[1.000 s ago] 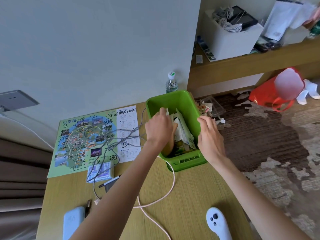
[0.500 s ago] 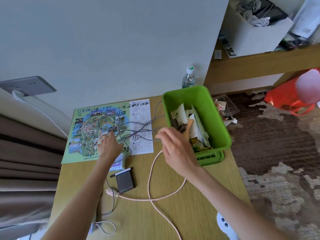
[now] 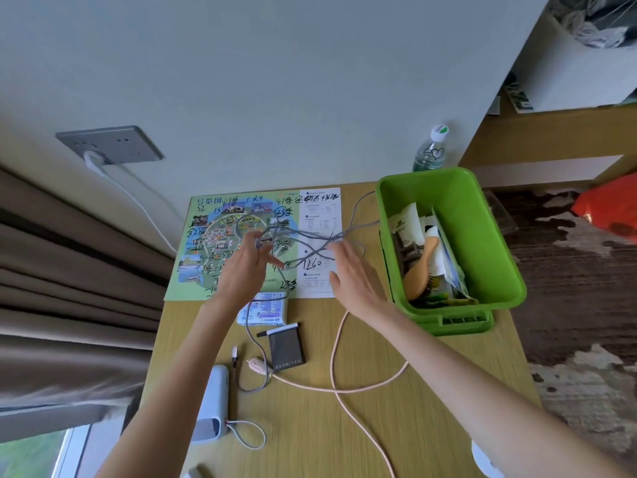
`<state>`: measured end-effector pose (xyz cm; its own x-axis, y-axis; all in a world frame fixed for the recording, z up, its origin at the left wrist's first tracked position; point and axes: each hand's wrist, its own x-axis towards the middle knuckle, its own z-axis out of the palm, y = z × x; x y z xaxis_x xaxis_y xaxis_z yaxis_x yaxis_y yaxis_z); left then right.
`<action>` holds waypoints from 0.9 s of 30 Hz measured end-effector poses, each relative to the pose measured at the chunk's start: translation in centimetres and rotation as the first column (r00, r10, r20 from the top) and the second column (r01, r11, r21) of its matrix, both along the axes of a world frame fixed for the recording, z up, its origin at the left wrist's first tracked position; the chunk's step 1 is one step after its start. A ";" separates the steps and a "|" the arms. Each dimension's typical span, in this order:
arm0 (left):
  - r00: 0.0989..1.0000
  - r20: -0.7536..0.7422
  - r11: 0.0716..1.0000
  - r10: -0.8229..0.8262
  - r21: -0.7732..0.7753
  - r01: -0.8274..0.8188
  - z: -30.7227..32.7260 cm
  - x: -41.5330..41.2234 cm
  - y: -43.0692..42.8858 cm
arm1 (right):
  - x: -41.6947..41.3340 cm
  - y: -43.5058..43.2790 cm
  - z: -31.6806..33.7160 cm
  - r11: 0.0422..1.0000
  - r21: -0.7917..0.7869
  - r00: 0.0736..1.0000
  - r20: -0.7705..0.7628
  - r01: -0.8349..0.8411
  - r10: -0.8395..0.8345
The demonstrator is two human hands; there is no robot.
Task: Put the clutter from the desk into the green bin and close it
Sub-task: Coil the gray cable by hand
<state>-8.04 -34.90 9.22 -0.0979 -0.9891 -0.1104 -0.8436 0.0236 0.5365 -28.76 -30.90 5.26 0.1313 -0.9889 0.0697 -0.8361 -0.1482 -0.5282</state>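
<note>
A pale-blue oblong power bank [image 3: 212, 401] lies at the tabletop's [image 3: 396, 408] near left, its lower end partly out of clear view. Beyond it the left hand [image 3: 243, 270] reaches over a green printed paper map [image 3: 206, 236]; its motion-blurred fingers [image 3: 258, 241] seem to pinch one end of the thin tangled grey cable [image 3: 310, 244], which sprawls across the map. The hand's wrist hides part of a blue-and-white tissue packet [image 3: 267, 310]. A pink cable [image 3: 344, 390] loops across the tabletop and runs out of the bottom edge. The right hand [image 3: 351, 274] is held flat, fingers straight and released, over the cable tangle; contact cannot be told. At the right stands the green plastic bin [image 3: 482, 243], open, holding a wooden hairbrush [image 3: 422, 270] and half-buried papers.
</note>
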 end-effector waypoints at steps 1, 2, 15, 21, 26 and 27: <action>0.999 -0.050 1.000 -0.008 0.004 0.008 0.6 0.3 0.0 | 0.4 -0.9 0.2 1.000 -0.005 1.000 0.017 0.012 -0.012; 0.995 -0.097 1.000 -0.018 0.007 0.018 1.3 0.6 -0.1 | 0.7 -1.6 0.4 1.000 -0.007 0.999 0.039 0.023 -0.023; 0.842 -0.534 0.997 -0.074 -0.026 0.071 4.6 2.8 2.0 | 9.7 6.9 -1.2 0.910 0.357 0.970 0.189 -0.213 0.153; 0.800 -0.597 0.997 -0.056 0.014 0.081 4.6 3.4 3.3 | 14.8 7.8 -3.5 0.888 0.457 0.935 0.331 -0.044 -0.124; 0.828 -0.559 0.998 -0.050 0.000 0.060 4.1 4.8 3.4 | 13.5 7.5 -2.1 0.886 0.458 0.847 0.499 -0.077 -0.185; 0.832 -0.553 0.999 -0.038 0.009 0.052 3.9 5.1 3.4 | 12.5 7.3 -1.0 0.883 0.454 0.814 0.554 -0.119 -0.175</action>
